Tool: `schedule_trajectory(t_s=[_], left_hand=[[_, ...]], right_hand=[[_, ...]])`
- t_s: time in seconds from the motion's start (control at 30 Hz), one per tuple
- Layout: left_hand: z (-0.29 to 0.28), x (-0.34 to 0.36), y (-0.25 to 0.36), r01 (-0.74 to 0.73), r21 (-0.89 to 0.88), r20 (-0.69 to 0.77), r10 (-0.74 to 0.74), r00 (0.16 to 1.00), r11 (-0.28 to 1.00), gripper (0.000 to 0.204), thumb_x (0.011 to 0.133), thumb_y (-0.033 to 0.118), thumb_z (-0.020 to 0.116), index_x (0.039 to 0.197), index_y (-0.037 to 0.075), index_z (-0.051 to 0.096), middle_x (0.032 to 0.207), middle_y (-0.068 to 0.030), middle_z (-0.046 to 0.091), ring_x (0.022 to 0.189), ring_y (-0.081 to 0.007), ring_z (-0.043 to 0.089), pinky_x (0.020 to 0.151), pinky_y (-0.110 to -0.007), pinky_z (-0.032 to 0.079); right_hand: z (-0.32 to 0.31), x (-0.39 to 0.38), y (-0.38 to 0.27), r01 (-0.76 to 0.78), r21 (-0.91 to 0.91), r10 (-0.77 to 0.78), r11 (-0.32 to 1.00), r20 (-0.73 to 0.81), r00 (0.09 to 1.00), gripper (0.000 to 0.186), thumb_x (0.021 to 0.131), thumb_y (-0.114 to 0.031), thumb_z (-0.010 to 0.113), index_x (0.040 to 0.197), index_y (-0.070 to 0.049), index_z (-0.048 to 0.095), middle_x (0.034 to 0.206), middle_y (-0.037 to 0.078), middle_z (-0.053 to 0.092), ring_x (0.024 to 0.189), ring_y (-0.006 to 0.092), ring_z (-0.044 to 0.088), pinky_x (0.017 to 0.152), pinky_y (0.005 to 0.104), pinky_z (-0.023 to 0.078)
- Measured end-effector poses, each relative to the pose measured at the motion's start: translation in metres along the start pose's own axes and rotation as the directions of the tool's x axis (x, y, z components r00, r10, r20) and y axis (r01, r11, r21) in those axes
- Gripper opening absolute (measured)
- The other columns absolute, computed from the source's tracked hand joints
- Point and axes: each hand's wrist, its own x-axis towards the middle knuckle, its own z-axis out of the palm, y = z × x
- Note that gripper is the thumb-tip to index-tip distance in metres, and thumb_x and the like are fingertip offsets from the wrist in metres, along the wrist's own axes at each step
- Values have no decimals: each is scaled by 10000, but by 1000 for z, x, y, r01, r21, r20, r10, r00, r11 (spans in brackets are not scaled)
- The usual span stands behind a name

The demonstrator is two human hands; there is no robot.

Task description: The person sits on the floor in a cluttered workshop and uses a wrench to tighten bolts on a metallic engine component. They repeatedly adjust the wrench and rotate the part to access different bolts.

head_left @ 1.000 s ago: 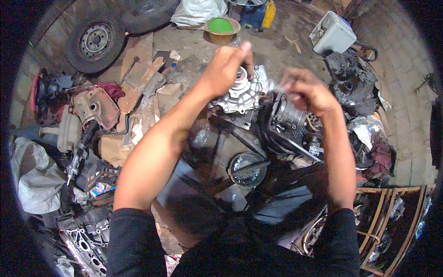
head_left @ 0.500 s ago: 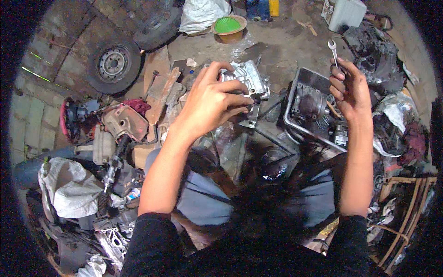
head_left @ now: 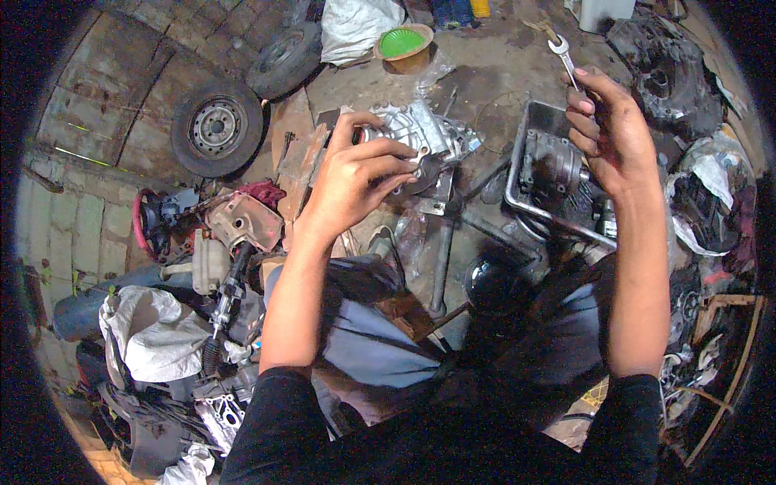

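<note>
My left hand (head_left: pixel 347 174) is curled over the near-left side of a silver cast-metal housing (head_left: pixel 436 133), which sits on a dark metal stand in the middle, its fingertips on the casting. My right hand (head_left: pixel 610 141) is raised at the right, fingers wrapped round an open-ended wrench (head_left: pixel 563 56) with its jaw pointing up. Below that hand, a metal tray (head_left: pixel 511 190) holds a greasy metal component (head_left: pixel 540 158) and other dark parts, partly hidden by the hand and forearm.
Two tyres (head_left: pixel 217 153) (head_left: pixel 271 77), a white sack (head_left: pixel 356 32) and a green-lined bowl (head_left: pixel 404 43) are at the back. Scrap parts (head_left: pixel 242 218) and a crumpled sack (head_left: pixel 153 331) crowd the left. A dark greasy assembly (head_left: pixel 671 81) and rags lie at the right.
My right hand has risen from beside the housing to the upper right, holding the wrench. My left hand has shifted its grip to the housing's near-left side. The head view has shifted.
</note>
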Motion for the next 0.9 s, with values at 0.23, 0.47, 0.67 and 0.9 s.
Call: schedule_trajectory(t_s=[0.23,0.47,0.67,0.9], left_hand=[[1,2,3,9,23,-6,-9,1000,1000,193,684,206,823,822,105,734,1025,38,710,1106,-295,518,951,-405,447],[-1,0,0,-13,22,27,12,1000,1000,314,686,218,820,985,147,751,1064,33,710,1127,-301,518,975,-410,446],[-4,-5,-3,18,7,56,-18,998,1000,380,665,217,825,1036,180,758,1141,37,701,1146,-308,516,990,-417,455],[-10,-4,-4,-2,-19,70,3,998,1000,371,672,198,814,1027,117,748,1134,10,682,1144,-308,512,993,-410,451]], right_hand=[[10,-3,19,62,-354,-72,933,-14,997,115,945,-234,576,988,-128,582,678,-54,450,498,39,355,426,220,248],[38,-40,102,368,-532,-129,762,432,893,187,927,-46,483,1087,-32,579,686,18,516,592,117,475,551,284,399],[50,-53,116,599,-635,-322,488,507,800,206,905,-1,492,1098,-31,556,741,113,567,697,224,548,627,372,446],[64,-56,141,431,-589,-280,683,333,900,151,935,-84,516,1081,-47,534,815,199,623,769,397,655,681,453,491]])
